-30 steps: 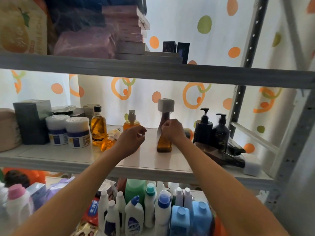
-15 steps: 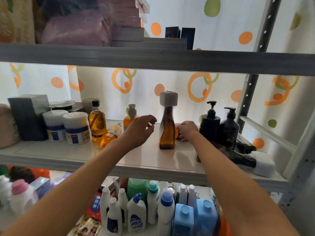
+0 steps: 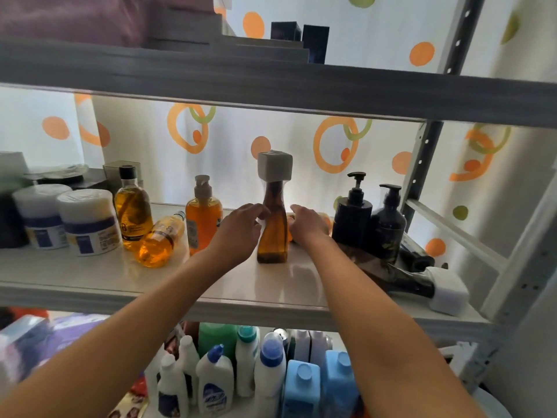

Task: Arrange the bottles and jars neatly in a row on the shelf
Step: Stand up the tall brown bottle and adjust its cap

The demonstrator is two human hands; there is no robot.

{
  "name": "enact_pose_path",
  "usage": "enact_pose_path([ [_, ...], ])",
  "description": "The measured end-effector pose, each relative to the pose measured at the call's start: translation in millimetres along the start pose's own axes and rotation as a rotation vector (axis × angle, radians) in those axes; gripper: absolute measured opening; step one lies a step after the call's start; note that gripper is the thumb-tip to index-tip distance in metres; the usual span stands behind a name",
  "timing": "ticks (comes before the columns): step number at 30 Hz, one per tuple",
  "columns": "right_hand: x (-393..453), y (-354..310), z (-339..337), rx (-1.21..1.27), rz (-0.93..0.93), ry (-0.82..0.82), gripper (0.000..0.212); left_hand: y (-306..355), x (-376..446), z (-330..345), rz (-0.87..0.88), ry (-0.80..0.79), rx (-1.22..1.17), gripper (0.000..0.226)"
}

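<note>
A tall brown bottle (image 3: 272, 236) with a white square cap stands mid-shelf (image 3: 90, 285). My left hand (image 3: 239, 229) reaches in from its left, relaxed fingertips at its neck. My right hand (image 3: 307, 226) lies just right of it over a small orange item (image 3: 328, 221); its hold there is hidden. To the left stand an orange pump bottle (image 3: 203, 220), an amber bottle (image 3: 132, 215) and two white jars (image 3: 89, 221), with a small amber bottle (image 3: 159, 241) lying tipped over. Two black pump bottles (image 3: 352, 214) stand at the right, and a dark bottle (image 3: 401, 279) lies on its side.
The upper shelf board (image 3: 271, 82) hangs low over the bottles and carries boxes. A perforated metal post (image 3: 422, 164) and cross rail bound the right side. Several cleaning bottles (image 3: 271, 369) crowd the shelf below. Dark boxes sit at the far left behind the jars.
My right hand let go of the brown bottle and moved right and behind it onto the orange item. My left hand moved closer to the bottle. The camera tilted and closed in.
</note>
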State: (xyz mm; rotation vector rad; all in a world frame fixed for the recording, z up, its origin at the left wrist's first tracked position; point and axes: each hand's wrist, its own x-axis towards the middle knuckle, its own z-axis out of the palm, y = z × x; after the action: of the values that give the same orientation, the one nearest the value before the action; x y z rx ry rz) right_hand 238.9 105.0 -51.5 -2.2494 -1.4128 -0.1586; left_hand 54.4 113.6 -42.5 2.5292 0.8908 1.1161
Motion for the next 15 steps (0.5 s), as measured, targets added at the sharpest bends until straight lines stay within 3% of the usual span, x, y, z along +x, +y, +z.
enact_pose_path([
  [7,6.4,-0.4,5.1,-0.033,0.019,-0.019,0.022,-10.4,3.2,3.1,-0.061,-0.029,-0.051,0.027],
  [12,16.6,0.6,-4.8,0.107,0.085,-0.148,0.028,-11.2,5.3,4.5,-0.05,-0.042,-0.069,0.026],
  [15,17.0,-2.6,-9.0,0.072,0.101,-0.193,0.026,-9.5,5.4,7.0,-0.064,-0.033,-0.079,0.024],
])
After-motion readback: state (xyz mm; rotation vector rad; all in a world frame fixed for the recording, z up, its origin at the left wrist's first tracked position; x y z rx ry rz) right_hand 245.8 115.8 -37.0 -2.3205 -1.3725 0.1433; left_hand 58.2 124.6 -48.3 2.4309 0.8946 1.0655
